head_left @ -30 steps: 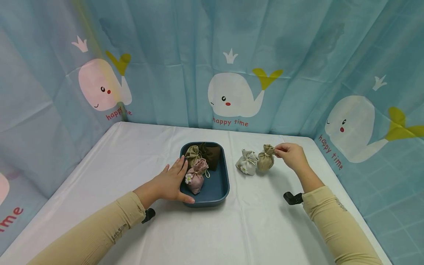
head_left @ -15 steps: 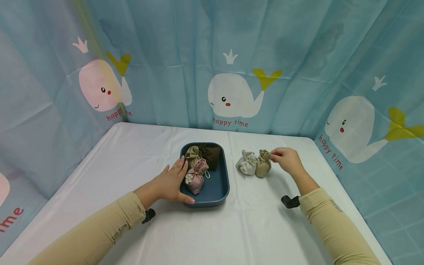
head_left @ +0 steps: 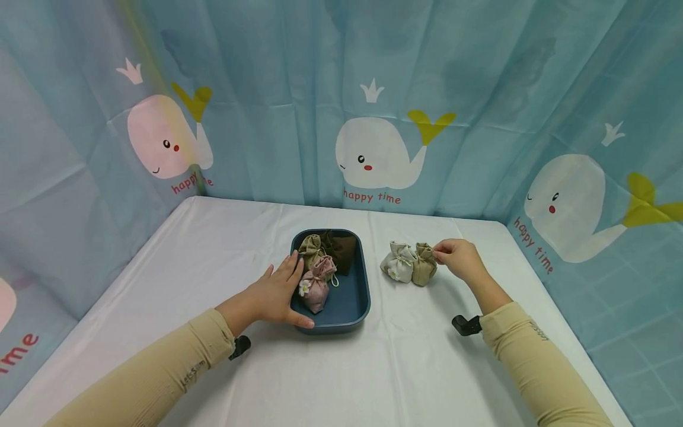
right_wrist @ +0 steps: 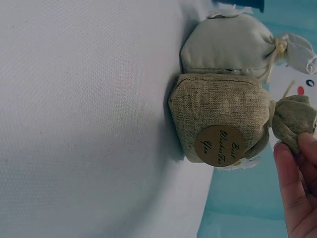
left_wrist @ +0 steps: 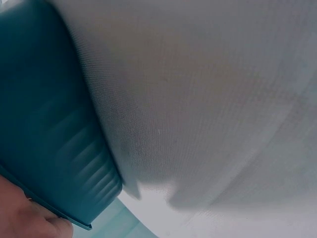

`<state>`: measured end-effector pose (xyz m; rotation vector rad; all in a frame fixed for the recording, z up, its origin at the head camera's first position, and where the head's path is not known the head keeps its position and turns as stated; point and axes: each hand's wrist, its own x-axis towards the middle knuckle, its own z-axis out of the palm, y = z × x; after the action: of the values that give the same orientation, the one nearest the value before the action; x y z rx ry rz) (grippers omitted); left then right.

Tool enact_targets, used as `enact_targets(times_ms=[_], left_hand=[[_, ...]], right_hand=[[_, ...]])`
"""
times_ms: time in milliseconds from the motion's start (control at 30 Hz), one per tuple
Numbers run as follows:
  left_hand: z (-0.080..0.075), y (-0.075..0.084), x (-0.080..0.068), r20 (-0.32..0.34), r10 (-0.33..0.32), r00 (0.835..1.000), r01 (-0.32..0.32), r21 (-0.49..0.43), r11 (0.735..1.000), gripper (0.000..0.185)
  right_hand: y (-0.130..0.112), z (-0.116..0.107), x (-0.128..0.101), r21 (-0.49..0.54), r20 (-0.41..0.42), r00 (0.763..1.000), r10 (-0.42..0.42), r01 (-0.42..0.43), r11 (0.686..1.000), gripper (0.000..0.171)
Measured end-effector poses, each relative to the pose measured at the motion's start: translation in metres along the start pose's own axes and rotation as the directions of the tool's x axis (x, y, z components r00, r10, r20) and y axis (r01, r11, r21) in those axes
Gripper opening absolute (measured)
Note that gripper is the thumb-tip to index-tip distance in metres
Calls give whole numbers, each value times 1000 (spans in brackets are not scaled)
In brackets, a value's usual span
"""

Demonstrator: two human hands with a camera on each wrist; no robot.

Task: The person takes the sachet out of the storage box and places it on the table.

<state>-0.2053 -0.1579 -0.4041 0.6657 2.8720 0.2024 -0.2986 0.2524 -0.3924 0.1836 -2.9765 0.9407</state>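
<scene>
My right hand [head_left: 460, 258] pinches the gathered neck of a tan burlap drawstring pouch [right_wrist: 218, 109], which bears a round tag. Against its side stands a white drawstring pouch [head_left: 398, 264] with a small flower. With fingers spread, my left hand [head_left: 273, 292] rests on the left rim of a dark blue tray [head_left: 347, 308]. Inside the tray lie a pink pouch [head_left: 316, 292] with a white flower, an olive pouch [head_left: 310, 247] and a dark brown pouch [head_left: 342, 252]. In the left wrist view the tray's outer wall [left_wrist: 54, 114] fills the left side.
A white cloth [head_left: 213, 379] covers the table. Blue curtains [head_left: 267, 148] printed with whales enclose the back and sides. A black wrist mount [head_left: 466, 325] juts from the right sleeve, and another black mount [head_left: 241, 347] from the left.
My right hand has brought the tan pouch slightly left and down, onto the table beside the white pouch. My left hand and the tray have stayed put.
</scene>
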Motion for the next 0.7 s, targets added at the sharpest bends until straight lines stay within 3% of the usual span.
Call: enact_targets(times_ms=[300,700], left_hand=[[1,0,0,2,-4,1000,3,1,1000,131],[0,0,-1,-10,10,1000,-10,-11,1000,130]], right_hand=[[-1,-4,0,0,29,999,20,-20,1000,20],[-5,-18,-3,-10,-20,999,-25,25,1000,34]])
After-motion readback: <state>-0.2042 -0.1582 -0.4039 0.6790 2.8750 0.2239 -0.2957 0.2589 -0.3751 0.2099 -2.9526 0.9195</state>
